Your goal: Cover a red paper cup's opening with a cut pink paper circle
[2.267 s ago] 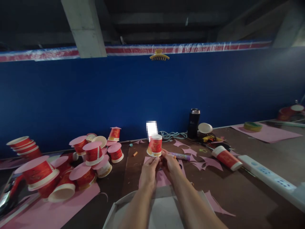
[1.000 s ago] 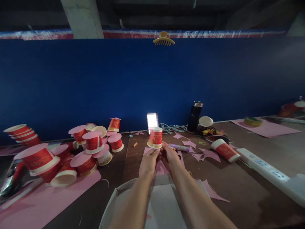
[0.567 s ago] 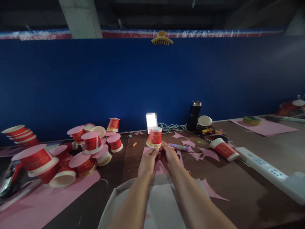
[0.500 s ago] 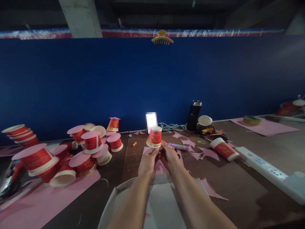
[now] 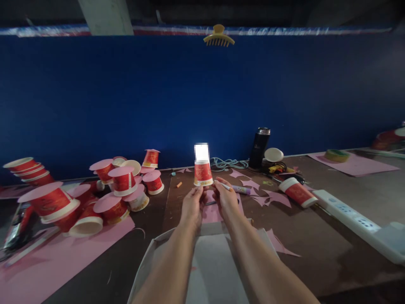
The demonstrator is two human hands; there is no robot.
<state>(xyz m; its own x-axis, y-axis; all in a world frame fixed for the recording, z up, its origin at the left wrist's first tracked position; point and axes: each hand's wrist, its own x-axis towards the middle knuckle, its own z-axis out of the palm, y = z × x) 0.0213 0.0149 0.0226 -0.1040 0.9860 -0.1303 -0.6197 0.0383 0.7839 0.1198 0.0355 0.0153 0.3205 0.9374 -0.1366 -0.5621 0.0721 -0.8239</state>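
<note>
Two bare forearms reach up from the bottom of the frame toward a red paper cup at the centre. The cup is upside down, its wide white-and-gold rim facing the lower edge. The left hand is closed, thumb and fingers pinched at that rim. Just beside it, the right hand is clamped on a slim orange-and-white stick, its tip pointing at the cup's rim; whether the right fingers touch the cup cannot be told. A bright pixelated patch covers the cup's upper end.

Below the hands, a pink sheet lies on the brown worktop, with a pale grey tray-like object at the bottom centre, partly behind the forearms. Right of centre are a purple tube, pink offcuts, a dark flask and a red cup on its side; a white power strip runs toward the right edge. At the left, many red cups topped with pink discs crowd together near a tilted nested stack of cups. A blue panel spans the back, with a yellow claw clip at the top centre.
</note>
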